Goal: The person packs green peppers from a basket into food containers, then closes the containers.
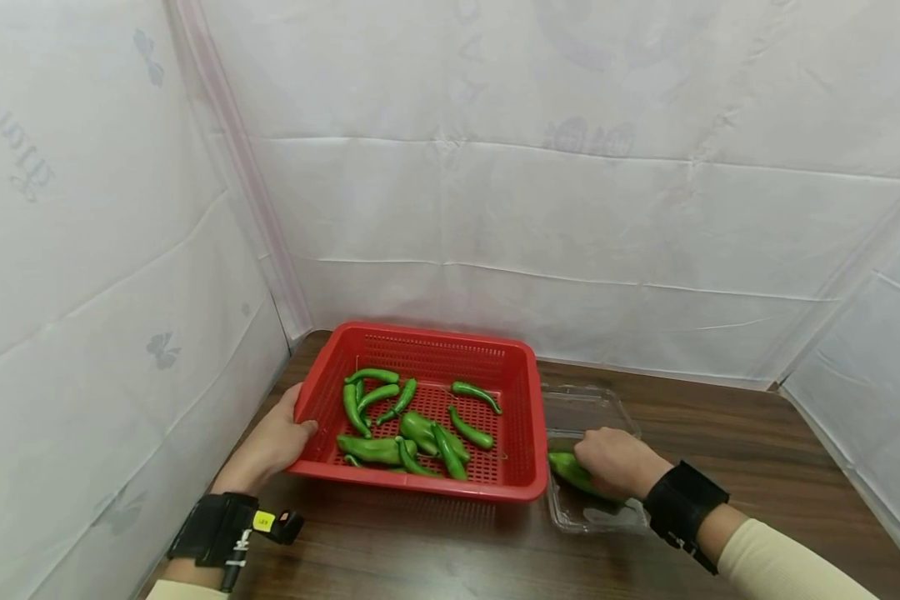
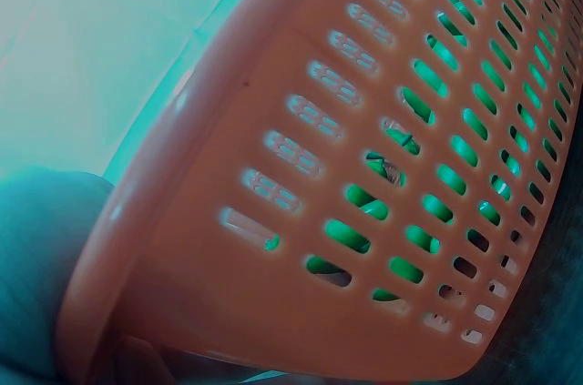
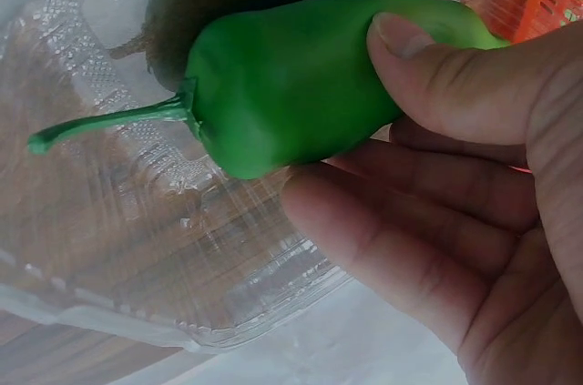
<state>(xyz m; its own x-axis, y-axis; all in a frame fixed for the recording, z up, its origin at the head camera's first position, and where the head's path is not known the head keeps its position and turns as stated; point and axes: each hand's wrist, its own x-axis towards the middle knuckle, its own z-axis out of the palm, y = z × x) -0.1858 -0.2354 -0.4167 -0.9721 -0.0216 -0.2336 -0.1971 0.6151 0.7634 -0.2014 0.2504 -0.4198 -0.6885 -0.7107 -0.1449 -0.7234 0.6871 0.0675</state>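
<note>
At the left end of a red perforated plastic basket, my left hand grips the rim, thumb over the edge. The basket looks tilted toward me. Inside lie several slim green chili peppers and a few wider green peppers. My right hand holds a large green pepper between thumb and fingers, its stem pointing away from the palm in the right wrist view. This pepper is over a clear plastic clamshell container to the right of the basket. The left wrist view shows the basket's slotted side.
Everything stands on a dark brown wooden table. White sheeting hangs behind the table and along both sides. The container's raised edge runs close under my right hand.
</note>
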